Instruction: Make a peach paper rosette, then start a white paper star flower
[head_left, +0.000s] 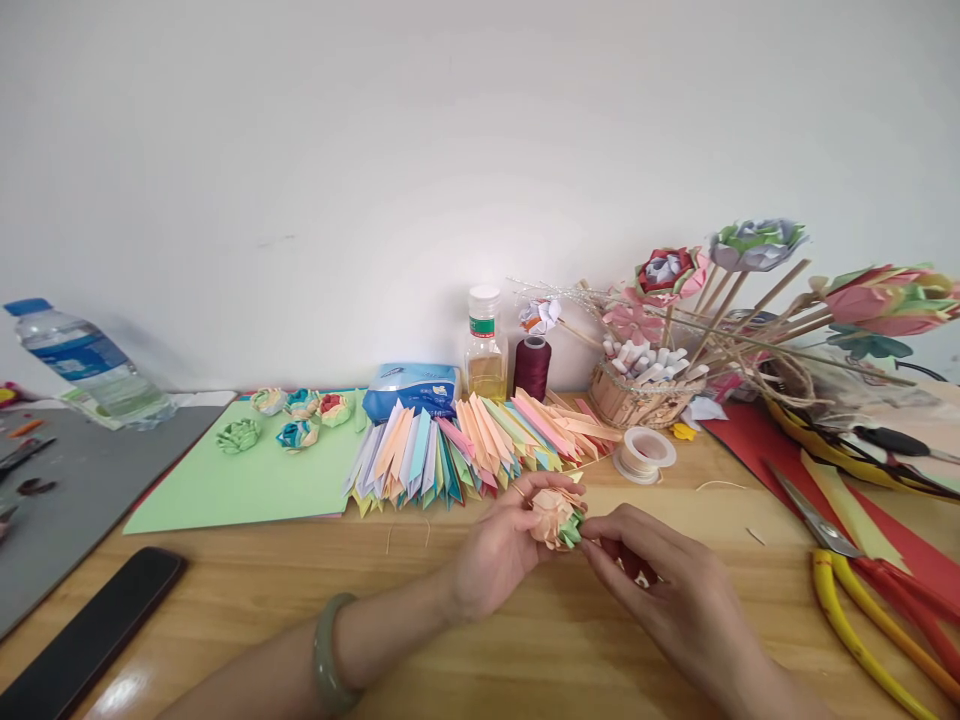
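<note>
The left hand (pixel 501 552) holds a peach-and-green paper flower (pixel 555 520), fingers curled around its left side and top. The flower is above the wooden table (pixel 480 650), near the front, right of centre. The right hand (pixel 675 590) pinches the flower's green edge between thumb and index finger; its remaining fingers are folded, and their tips are hard to make out. The left hand's fingers conceal part of the flower. A bracelet (pixel 330 655) encircles the left wrist; both forearms are cut off by the lower frame edge.

Beyond the hands lies a row of folded paper pieces (pixel 420 455); the overlap prevents a count. The thread spool (pixel 644 455) is located to its right. Behind the row stand a blue packet (pixel 412 388), its lower part hidden, a bottle (pixel 486 350) and a dark red thread cone (pixel 532 368).

At left, five small paper flowers (pixel 298 434) rest on a green sheet (pixel 255 490). The black case (pixel 97 635) is cropped at the lower left corner. At right, the yellow-handled scissors (pixel 859 640) are partly cut off; the items behind them overlap and cannot be separated clearly.
</note>
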